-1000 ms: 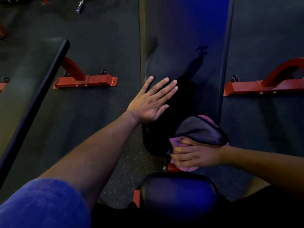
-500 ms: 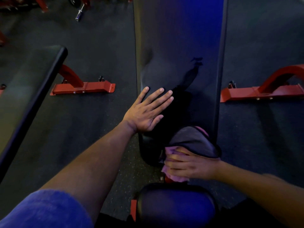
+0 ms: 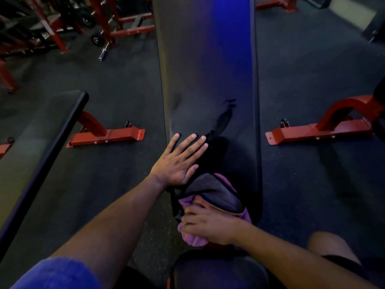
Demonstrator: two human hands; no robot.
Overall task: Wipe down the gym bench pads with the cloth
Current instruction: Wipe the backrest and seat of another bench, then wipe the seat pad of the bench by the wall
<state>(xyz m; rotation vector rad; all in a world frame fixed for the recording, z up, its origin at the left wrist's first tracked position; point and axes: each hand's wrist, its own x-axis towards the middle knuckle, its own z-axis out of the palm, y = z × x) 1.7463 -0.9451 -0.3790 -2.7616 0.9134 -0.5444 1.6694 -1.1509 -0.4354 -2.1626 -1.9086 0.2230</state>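
Right hand [image 3: 210,225] clutching cloth [image 3: 194,239], seemingly under fingers, left hand [image 3: 180,160] flat on bench pad [image 3: 208,69]

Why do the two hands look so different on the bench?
The left hand lies flat with straight, spread fingers and holds nothing; the right hand curls its fingers round the purple cloth. The left sits farther up the long bench pad; the right works at its near end.
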